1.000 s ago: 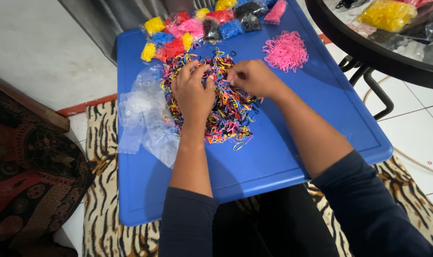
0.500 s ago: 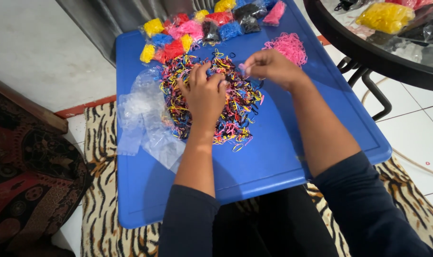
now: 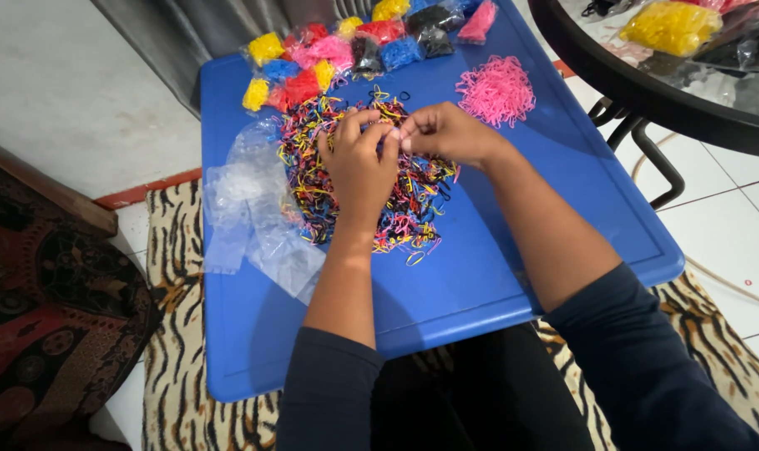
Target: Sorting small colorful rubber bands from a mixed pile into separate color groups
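1. Head view, the setting: a blue plastic desk (image 3: pixel 480 284) stands low over a tiger-striped rug (image 3: pixel 179 276) on a white tiled floor, with a round glass-topped table (image 3: pixel 647 92) at the upper right.
2. Same view, the work: a heap of mixed-colour small elastic bands (image 3: pixel 396 209) lies in the middle of the desk, a sorted pink pile (image 3: pixel 496 90) sits apart at its upper right, and filled little bags (image 3: pixel 346 50) line the far edge. Empty clear bags (image 3: pixel 246 209) lie just beside the heap on its left.
3. The left hand (image 3: pixel 359 167) rests on the heap, fingers curled; whether they pinch a band I cannot tell.
4. The right hand (image 3: pixel 446 134) meets it above the heap, its fingertips (image 3: pixel 406 138) together, seemingly nipping something small, too small to name.
5. To do this well, in my judgement: pick one colour at a time, lift single bands clear of the tangle, keep the left hand pinning the heap, and keep picked bands well apart from it.
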